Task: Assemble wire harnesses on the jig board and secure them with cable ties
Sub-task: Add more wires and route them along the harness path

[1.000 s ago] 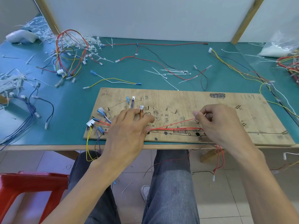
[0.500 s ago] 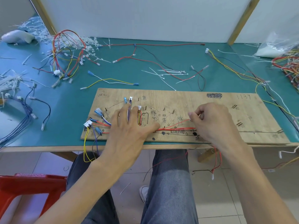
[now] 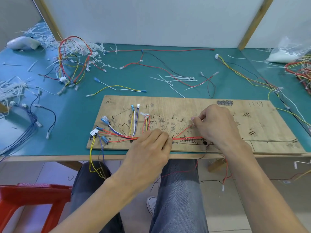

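The red wires (image 3: 186,137) lie along the 6 o'clock edge of the jig board (image 3: 210,108). The left hand (image 3: 149,148) pinches the bundle at its 9 o'clock end, the right hand (image 3: 217,126) one strand's tip toward 3 o'clock. Light and limp (probably springy), they want holding close to the board.

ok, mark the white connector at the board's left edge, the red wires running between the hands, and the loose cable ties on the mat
white connector (image 3: 94,132): head view, middle of housing.
red wires (image 3: 186,138): head view, middle of straight run.
cable ties (image 3: 181,78): head view, middle of bunch.
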